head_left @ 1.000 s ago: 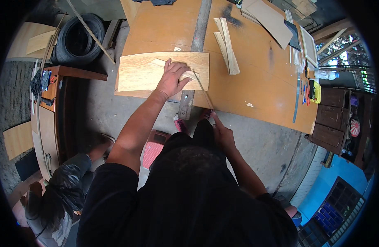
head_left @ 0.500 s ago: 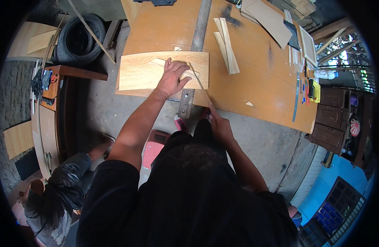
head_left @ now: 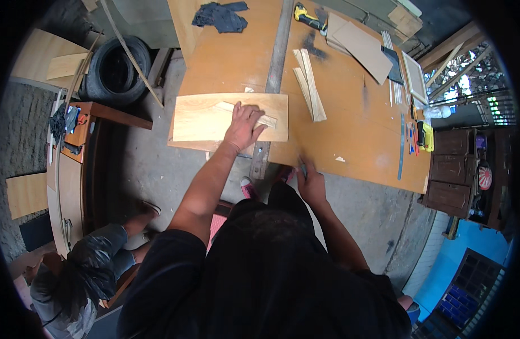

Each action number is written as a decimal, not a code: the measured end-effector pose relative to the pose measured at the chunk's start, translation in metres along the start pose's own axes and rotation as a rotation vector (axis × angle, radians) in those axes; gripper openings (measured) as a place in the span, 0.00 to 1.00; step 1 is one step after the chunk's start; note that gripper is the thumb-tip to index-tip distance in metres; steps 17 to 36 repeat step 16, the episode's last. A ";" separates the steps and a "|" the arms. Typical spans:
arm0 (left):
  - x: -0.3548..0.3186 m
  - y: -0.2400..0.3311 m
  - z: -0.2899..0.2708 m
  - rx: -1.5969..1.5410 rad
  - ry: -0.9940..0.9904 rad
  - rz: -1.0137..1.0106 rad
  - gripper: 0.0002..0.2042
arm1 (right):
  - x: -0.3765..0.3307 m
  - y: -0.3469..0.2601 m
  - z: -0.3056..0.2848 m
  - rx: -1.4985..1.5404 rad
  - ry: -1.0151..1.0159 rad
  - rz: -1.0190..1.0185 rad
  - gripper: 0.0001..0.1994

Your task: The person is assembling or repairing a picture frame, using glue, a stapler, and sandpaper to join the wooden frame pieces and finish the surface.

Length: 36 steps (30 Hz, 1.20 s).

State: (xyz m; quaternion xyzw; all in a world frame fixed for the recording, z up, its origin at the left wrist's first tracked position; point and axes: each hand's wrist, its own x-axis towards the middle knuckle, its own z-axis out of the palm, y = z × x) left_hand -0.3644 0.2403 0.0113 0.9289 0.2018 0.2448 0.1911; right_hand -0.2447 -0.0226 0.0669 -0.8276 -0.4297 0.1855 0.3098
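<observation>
My left hand [head_left: 245, 127] lies over a small pale wood strip [head_left: 268, 120], fingers bent, pressing it against a light wood-grain board [head_left: 200, 118]. That board rests flat at the front edge of the orange-brown table [head_left: 356, 121]. Off the table's front edge, lower and to the right, my right hand [head_left: 312, 185] is closed around a slim tool [head_left: 303, 165]. Only a short, blurred part of the tool shows now. A moment ago it appeared as a long, thin blade reaching the strip, too narrow to name.
Several thin wood strips [head_left: 309, 85] lie right of a long bar [head_left: 278, 51]. Farther back are a dark cloth [head_left: 220, 17], a yellow-black tool [head_left: 309, 18] and brown sheets [head_left: 361, 48]. A metal ruler [head_left: 401, 147] lies at right. Another person [head_left: 93, 265] sits at lower left.
My right hand has drawn back and the long tool has left the strip and board. My left hand stays on the strip. The whole view has shifted, showing more of the table's far side.
</observation>
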 end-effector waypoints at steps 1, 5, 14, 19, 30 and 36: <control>-0.001 0.001 0.001 0.019 0.008 -0.007 0.19 | 0.003 0.007 0.004 -0.019 0.160 -0.138 0.13; -0.001 0.010 -0.012 0.172 -0.002 0.004 0.20 | 0.027 0.028 0.011 0.111 0.208 0.042 0.09; -0.052 -0.056 -0.115 0.227 0.158 -1.026 0.35 | 0.116 0.020 0.057 0.320 0.004 0.121 0.14; -0.072 -0.067 -0.130 0.304 -0.077 -1.114 0.38 | 0.125 0.024 0.063 0.415 -0.068 0.197 0.15; -0.072 -0.067 -0.130 0.304 -0.077 -1.114 0.38 | 0.125 0.024 0.063 0.415 -0.068 0.197 0.15; -0.072 -0.067 -0.130 0.304 -0.077 -1.114 0.38 | 0.125 0.024 0.063 0.415 -0.068 0.197 0.15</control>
